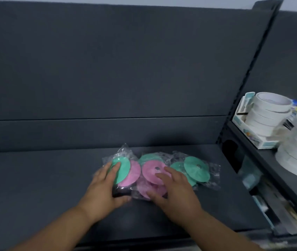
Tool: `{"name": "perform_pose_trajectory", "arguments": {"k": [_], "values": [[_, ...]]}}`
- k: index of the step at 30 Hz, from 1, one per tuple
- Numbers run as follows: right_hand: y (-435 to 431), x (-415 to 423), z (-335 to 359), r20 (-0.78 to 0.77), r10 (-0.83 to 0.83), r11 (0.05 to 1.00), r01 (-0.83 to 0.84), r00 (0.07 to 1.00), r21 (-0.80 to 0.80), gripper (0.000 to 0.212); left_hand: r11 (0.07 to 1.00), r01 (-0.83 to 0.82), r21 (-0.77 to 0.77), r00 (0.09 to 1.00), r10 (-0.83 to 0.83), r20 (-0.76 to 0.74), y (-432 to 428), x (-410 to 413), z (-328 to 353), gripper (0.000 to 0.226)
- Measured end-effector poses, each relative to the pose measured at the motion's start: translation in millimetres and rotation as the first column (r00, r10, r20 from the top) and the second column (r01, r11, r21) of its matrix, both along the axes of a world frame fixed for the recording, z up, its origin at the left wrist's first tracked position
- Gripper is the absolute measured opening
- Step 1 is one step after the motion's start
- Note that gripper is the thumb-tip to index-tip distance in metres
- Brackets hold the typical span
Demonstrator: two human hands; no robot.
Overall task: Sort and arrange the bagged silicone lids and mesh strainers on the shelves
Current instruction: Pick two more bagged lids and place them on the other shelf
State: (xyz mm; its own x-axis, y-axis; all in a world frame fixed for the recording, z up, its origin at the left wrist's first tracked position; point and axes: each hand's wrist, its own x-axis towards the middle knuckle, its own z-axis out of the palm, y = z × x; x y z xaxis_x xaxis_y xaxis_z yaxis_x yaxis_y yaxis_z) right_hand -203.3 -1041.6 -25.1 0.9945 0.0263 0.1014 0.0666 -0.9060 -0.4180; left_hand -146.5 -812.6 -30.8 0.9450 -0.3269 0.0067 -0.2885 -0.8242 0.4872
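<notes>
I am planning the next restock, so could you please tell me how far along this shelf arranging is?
Done: the right bag of green lids lies on the dark shelf, no hand on it. In hand: the left hand rests on the left bag, the right hand on the middle bag, all three side by side. Left: no mesh strainers are in view yet.

Both bare forearms reach forward from the bottom edge and converge, the left hand (106,185) lying palm down with fingers (116,168) straight and thumb tucked toward the right, the right hand (177,193) palm down just beside it, fingers spread and relaxed.
</notes>
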Motion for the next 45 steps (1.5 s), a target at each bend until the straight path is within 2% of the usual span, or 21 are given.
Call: {"name": "perform_pose_trajectory", "arguments": {"k": [3, 6, 10, 15, 19, 23, 29, 36, 40, 45], "values": [[22, 2, 8, 0.148, 0.014, 1.0, -0.013, 0.989, -0.005, 0.051, 0.999, -0.031, 0.021, 0.999, 0.03, 0.041, 21, -17, 6, 0.103], [57, -2, 24, 0.125, 0.117, 0.993, -0.114, 0.985, -0.028, 0.043, 0.994, -0.075, 0.076, 0.995, 0.069, 0.076, 53, -36, 13, 0.096], [124, -9, 37, -0.037, 0.261, 0.96, -0.263, 0.965, -0.094, 0.052, 0.955, -0.154, 0.254, 0.988, 0.15, 0.035, 125, -63, 26, 0.073], [234, -25, 40, -0.203, 0.39, 0.895, -0.422, 0.898, -0.148, 0.056, 0.884, -0.316, 0.345, 0.941, 0.339, -0.007, 249, -115, 28, 0.075], [339, -43, 41, -0.303, 0.485, 0.833, -0.539, 0.82, -0.125, 0.057, 0.831, -0.419, 0.367, 0.881, 0.469, -0.057, 364, -171, 24, 0.073], [448, -57, 34, -0.341, 0.532, 0.794, -0.596, 0.775, -0.118, 0.054, 0.738, -0.539, 0.405, 0.802, 0.596, -0.018, 475, -228, 24, 0.072], [580, -59, 34, -0.278, 0.586, 0.774, -0.627, 0.761, -0.085, 0.05, 0.601, -0.684, 0.413, 0.673, 0.739, 0.038, 601, -273, 37, 0.063], [690, -3, 39, -0.182, 0.653, 0.737, -0.672, 0.735, -0.069, 0.057, 0.554, -0.757, 0.347, 0.603, 0.797, 0.042, 691, -248, 27, 0.064], [737, 45, 33, -0.147, 0.675, 0.707, -0.691, 0.723, -0.151, 0.073, 0.587, -0.75, 0.305, 0.637, 0.765, 0.096, 726, -194, 21, 0.059], [785, 108, 20, -0.15, 0.708, 0.683, -0.723, 0.69, -0.099, 0.087, 0.651, -0.71, 0.267, 0.694, 0.711, 0.112, 766, -107, 20, 0.065]]}}
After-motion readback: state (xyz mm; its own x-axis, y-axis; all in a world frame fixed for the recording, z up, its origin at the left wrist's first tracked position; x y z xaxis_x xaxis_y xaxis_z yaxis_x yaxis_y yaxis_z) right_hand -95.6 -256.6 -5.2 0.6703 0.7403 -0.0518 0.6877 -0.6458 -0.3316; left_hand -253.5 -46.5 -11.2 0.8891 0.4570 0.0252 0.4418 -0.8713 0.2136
